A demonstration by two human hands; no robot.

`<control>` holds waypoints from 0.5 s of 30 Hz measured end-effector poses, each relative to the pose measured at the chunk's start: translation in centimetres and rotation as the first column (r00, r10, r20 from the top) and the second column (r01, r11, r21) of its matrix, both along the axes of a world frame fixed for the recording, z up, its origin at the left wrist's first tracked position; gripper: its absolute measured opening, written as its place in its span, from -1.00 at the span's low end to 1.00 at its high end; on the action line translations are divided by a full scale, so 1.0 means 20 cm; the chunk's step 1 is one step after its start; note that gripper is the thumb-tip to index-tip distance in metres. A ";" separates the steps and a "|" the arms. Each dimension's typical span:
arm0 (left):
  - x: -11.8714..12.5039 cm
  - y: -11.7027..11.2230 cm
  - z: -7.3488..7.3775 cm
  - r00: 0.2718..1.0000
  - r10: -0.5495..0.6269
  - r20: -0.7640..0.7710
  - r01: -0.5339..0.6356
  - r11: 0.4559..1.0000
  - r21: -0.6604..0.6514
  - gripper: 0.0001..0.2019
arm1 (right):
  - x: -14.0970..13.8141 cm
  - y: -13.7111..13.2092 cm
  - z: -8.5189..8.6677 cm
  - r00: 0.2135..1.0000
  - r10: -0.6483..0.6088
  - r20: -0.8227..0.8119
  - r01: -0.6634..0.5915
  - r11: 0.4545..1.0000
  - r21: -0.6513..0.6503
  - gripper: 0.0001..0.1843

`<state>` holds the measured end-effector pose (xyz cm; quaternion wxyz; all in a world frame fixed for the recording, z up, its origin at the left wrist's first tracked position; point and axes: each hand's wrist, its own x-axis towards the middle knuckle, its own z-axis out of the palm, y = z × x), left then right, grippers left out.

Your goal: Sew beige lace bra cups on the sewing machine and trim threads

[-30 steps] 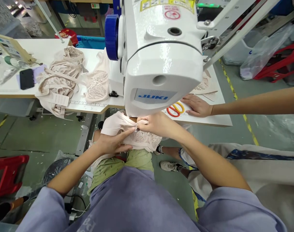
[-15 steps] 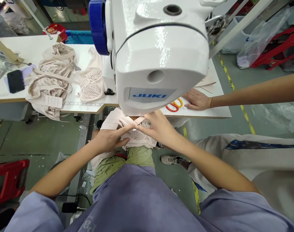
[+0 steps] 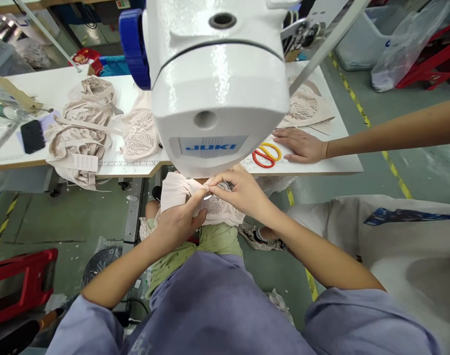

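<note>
A white JUKI sewing machine fills the upper middle and hides the needle area. Just below its head, my left hand and my right hand both pinch a beige lace bra piece with a pale strap, fingertips meeting at its top edge. The fabric hangs over my lap. Both hands are closed on the cloth.
The white table carries a heap of beige lace garments, a black phone and red-and-yellow scissors. Another person's hand lies flat on the table at right. A red stool stands lower left.
My view shifted right and closer. My hands drew nearer together on the fabric, fingertips now pinching its top edge. The other person's hand stays flat on the table.
</note>
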<state>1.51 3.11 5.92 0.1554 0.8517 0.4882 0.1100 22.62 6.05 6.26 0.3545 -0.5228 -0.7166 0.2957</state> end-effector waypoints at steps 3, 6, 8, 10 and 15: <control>0.01 -0.02 0.00 0.999 0.038 -0.038 -0.037 0.999 0.027 -0.54 | -0.01 -0.04 -0.06 0.999 -0.035 0.015 0.033 0.990 0.139 -0.85; -0.02 -0.03 0.01 0.999 0.021 -0.032 -0.020 1.000 0.020 -0.50 | 0.00 -0.08 -0.14 0.996 -0.017 0.092 -0.015 0.942 0.336 -0.77; -0.07 0.00 0.03 0.998 -0.051 -0.035 0.051 0.999 -0.006 -0.47 | 0.01 -0.09 -0.17 0.985 0.011 0.174 -0.081 0.912 0.402 -0.71; -0.13 0.04 0.04 0.987 -0.157 -0.041 0.155 0.987 -0.037 -0.47 | 0.02 -0.07 -0.18 0.970 0.007 0.243 -0.113 0.897 0.426 -0.66; -0.21 0.14 0.04 0.965 -0.255 -0.057 0.255 0.967 -0.014 -0.57 | 0.00 -0.07 -0.13 0.956 -0.040 0.290 -0.100 0.887 0.451 -0.66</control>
